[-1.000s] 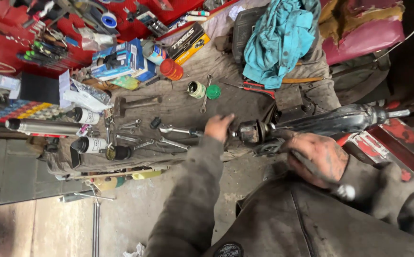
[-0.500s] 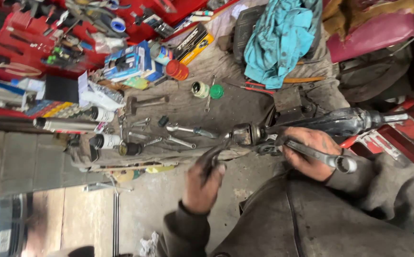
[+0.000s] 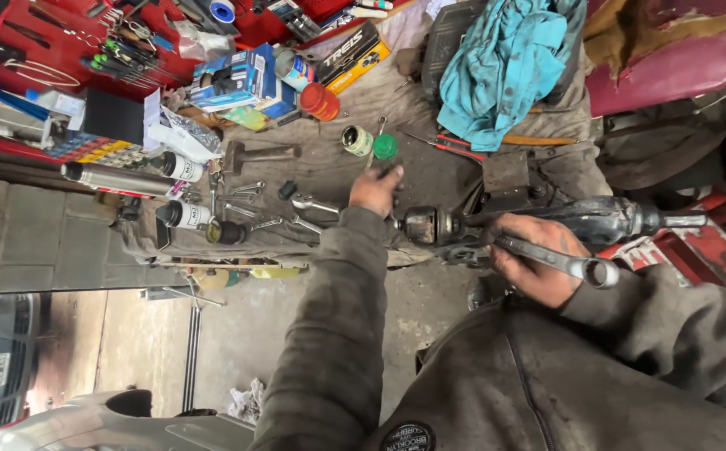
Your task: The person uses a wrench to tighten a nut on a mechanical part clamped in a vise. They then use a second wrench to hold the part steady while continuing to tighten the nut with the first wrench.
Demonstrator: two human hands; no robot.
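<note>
Left hand [image 3: 377, 189] reaches out over the bench, fingers curled loosely, resting at the left end of the greasy dark metal shaft assembly [image 3: 546, 224]; can't tell if it grips anything. Right hand [image 3: 535, 257] is closed round a steel ring spanner [image 3: 556, 260], ring end sticking out to the right, the fist sitting against the shaft's middle. The shaft lies across the bench's near edge, rusty brown joint [image 3: 424, 225] at its left end, thin stub at the right.

Counts: one shaft, one spanner in hand, several loose chrome spanners and sockets [image 3: 250, 200] scattered on the grey dirty bench cloth [image 3: 329, 167] left of the left hand, exact number unclear. One wooden-handled hammer [image 3: 256, 154]. Two white spray cans with black caps [image 3: 181, 214]. One long silver tube [image 3: 116, 178].

Around: crumpled teal rag [image 3: 500, 63] on a dark case behind the shaft, one orange round lid [image 3: 319, 101], one small open tin [image 3: 356, 139] with a green lid [image 3: 385, 147] just beside it; contents not visible. Blue cardboard boxes [image 3: 237, 77] near the red tool tray [image 3: 62, 42], which holds screwdrivers and small tools.
</note>
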